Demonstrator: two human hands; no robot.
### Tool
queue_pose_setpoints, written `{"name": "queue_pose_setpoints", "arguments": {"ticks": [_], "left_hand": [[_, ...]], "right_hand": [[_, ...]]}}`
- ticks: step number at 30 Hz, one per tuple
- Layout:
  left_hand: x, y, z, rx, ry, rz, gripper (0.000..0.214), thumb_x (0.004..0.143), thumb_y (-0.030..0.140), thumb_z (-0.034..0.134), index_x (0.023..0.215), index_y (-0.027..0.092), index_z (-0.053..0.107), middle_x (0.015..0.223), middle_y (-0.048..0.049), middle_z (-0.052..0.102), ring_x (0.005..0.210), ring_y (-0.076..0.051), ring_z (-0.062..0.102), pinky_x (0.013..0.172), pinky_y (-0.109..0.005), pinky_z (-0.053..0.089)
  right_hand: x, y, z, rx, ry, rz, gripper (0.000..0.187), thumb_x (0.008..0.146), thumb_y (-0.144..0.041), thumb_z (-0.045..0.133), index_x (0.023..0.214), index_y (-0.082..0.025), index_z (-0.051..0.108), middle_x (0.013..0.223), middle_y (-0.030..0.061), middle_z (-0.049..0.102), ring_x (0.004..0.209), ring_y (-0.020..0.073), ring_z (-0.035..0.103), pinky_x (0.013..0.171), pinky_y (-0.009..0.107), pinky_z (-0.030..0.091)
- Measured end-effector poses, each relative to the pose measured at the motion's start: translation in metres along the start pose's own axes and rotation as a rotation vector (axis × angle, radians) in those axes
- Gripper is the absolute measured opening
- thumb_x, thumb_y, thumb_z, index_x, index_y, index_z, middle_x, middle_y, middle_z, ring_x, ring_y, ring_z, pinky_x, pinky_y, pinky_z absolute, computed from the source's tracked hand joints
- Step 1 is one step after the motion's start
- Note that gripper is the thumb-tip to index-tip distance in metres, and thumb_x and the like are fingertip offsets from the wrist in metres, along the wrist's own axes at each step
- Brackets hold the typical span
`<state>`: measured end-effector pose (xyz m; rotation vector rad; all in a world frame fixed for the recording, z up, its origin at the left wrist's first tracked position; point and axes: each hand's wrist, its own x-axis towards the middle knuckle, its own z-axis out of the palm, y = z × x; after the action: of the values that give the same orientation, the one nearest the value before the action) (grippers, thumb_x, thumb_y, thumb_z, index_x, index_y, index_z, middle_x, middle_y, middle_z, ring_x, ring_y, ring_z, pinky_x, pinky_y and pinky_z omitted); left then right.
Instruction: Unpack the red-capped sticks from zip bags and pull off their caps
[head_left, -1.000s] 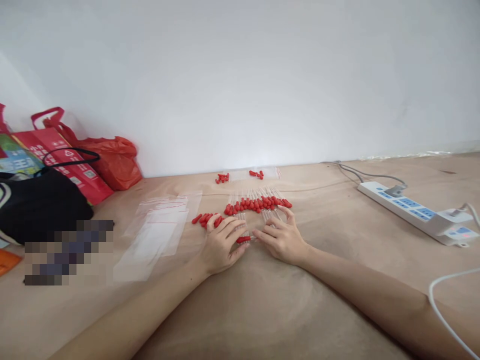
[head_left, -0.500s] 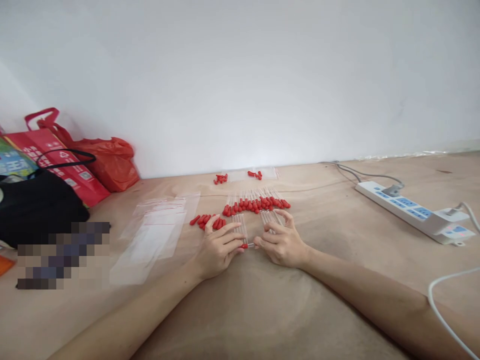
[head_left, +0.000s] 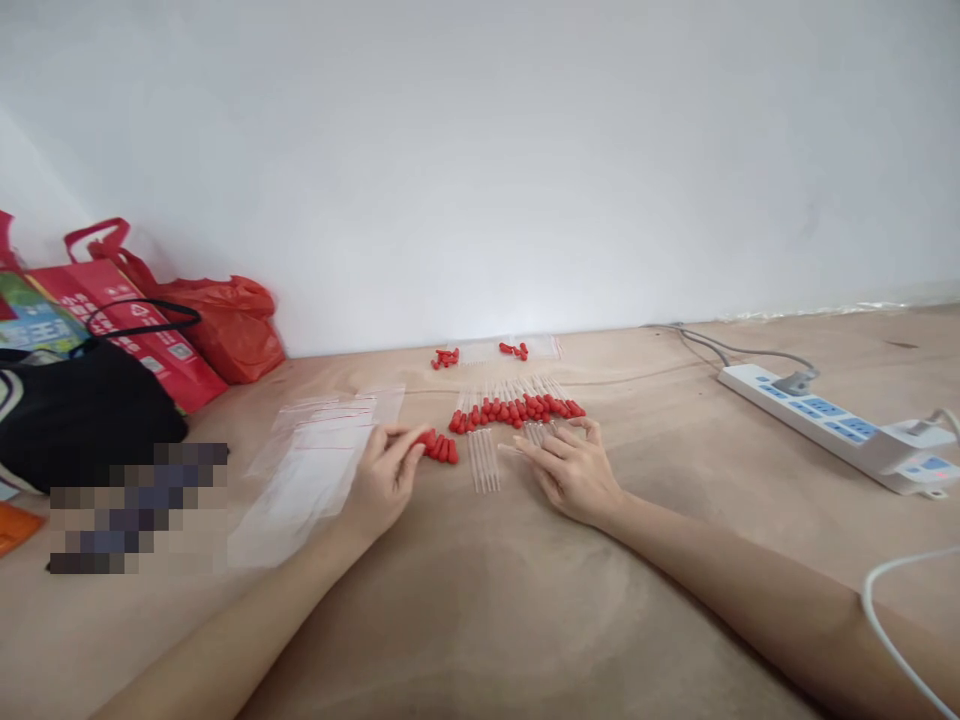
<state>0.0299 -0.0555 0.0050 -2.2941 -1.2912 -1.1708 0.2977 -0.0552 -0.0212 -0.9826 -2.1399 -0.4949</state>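
— Left hand (head_left: 391,465)?
— Narrow pinch; fingertips are gripping a red dropper bulb (head_left: 425,439) beside the loose bulbs (head_left: 446,451).
— Right hand (head_left: 568,472)?
— Fingers are holding a clear dropper tube (head_left: 509,448); bulbed droppers (head_left: 516,409) are lying just beyond.

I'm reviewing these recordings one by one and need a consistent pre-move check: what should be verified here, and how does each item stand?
1. Left hand at the loose red bulbs: ok, fingertips at the pile's left end.
2. Bulb firmly pinched by that hand: cannot tell, the fingers hide it.
3. Right hand gripping a single clear tube: cannot tell, too fine to make out.
4. Clear tubes between the hands lying side by side: ok.
5. Left forearm and hand well apart from the plastic bags: not ok, they overlap in view; contact unclear.
6. Power strip away from both hands: ok.
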Motion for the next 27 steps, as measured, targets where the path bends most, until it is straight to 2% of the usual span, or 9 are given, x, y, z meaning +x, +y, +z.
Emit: {"name": "queue_pose_setpoints", "arguments": {"ticks": [3, 6, 9, 12, 20, 24, 27], "left_hand": [[0.008, -0.019, -0.003, 0.029, 0.005, -0.246, 0.029, 0.081, 0.028, 0.041, 0.101, 0.015, 0.057, 0.083, -0.0061, 0.051, 0.076, -0.017, 0.053, 0.068, -0.03, 0.047], [0.012, -0.037, -0.003, -0.011, -0.058, -0.479, 0.036, 0.075, 0.033, 0.046, 0.106, 0.016, 0.051, 0.075, -0.002, 0.054, 0.063, -0.015, 0.053, 0.059, -0.028, 0.046], [0.012, -0.045, 0.0, -0.004, -0.118, -0.578, 0.037, 0.069, 0.04, 0.051, 0.099, 0.017, 0.049, 0.076, -0.0014, 0.059, 0.062, -0.015, 0.053, 0.058, -0.028, 0.045], [0.011, -0.045, 0.003, 0.034, -0.166, -0.553, 0.032, 0.069, 0.043, 0.05, 0.09, 0.019, 0.051, 0.079, -0.0033, 0.063, 0.071, -0.018, 0.055, 0.062, -0.028, 0.044], [0.009, -0.046, 0.003, 0.059, -0.162, -0.513, 0.033, 0.077, 0.04, 0.043, 0.101, 0.017, 0.048, 0.08, -0.0047, 0.066, 0.073, -0.019, 0.058, 0.064, -0.029, 0.043], [0.005, -0.049, 0.004, 0.156, -0.093, -0.373, 0.027, 0.081, 0.032, 0.037, 0.096, 0.017, 0.051, 0.085, -0.0074, 0.064, 0.08, -0.021, 0.057, 0.073, -0.033, 0.041], [0.004, -0.043, 0.004, 0.243, -0.063, -0.237, 0.026, 0.083, 0.031, 0.036, 0.095, 0.017, 0.054, 0.094, -0.0089, 0.062, 0.089, -0.024, 0.054, 0.077, -0.037, 0.038]], "right_hand": [[0.001, -0.005, 0.004, -0.001, -0.024, 0.043, 0.029, 0.08, -0.017, 0.043, 0.106, -0.018, 0.058, 0.071, 0.0024, 0.063, 0.069, 0.0139, 0.048, 0.083, 0.036, 0.022], [0.003, -0.008, 0.007, 0.018, 0.003, 0.098, 0.022, 0.079, -0.017, 0.045, 0.095, -0.018, 0.061, 0.067, 0.0009, 0.064, 0.066, 0.0132, 0.048, 0.082, 0.036, 0.022], [0.007, -0.012, 0.013, 0.008, 0.031, 0.132, 0.016, 0.079, -0.017, 0.046, 0.079, -0.018, 0.062, 0.062, -0.0002, 0.063, 0.064, 0.0127, 0.047, 0.082, 0.036, 0.021], [0.012, -0.016, 0.018, 0.0, 0.005, 0.131, 0.016, 0.078, -0.018, 0.047, 0.077, -0.019, 0.063, 0.063, 0.0001, 0.063, 0.066, 0.0132, 0.048, 0.082, 0.038, 0.02], [0.018, -0.02, 0.013, 0.093, -0.16, 0.092, 0.028, 0.085, -0.039, 0.042, 0.087, -0.021, 0.063, 0.073, 0.0024, 0.065, 0.078, 0.0162, 0.048, 0.083, 0.04, 0.018], [0.02, -0.022, 0.009, 0.121, -0.209, 0.052, 0.033, 0.087, -0.04, 0.036, 0.095, -0.019, 0.06, 0.078, 0.0035, 0.065, 0.081, 0.0168, 0.047, 0.085, 0.041, 0.016], [0.019, -0.019, 0.007, 0.14, -0.181, 0.031, 0.032, 0.088, -0.034, 0.034, 0.101, -0.018, 0.057, 0.083, 0.0049, 0.065, 0.081, 0.0166, 0.048, 0.084, 0.039, 0.018]]}}
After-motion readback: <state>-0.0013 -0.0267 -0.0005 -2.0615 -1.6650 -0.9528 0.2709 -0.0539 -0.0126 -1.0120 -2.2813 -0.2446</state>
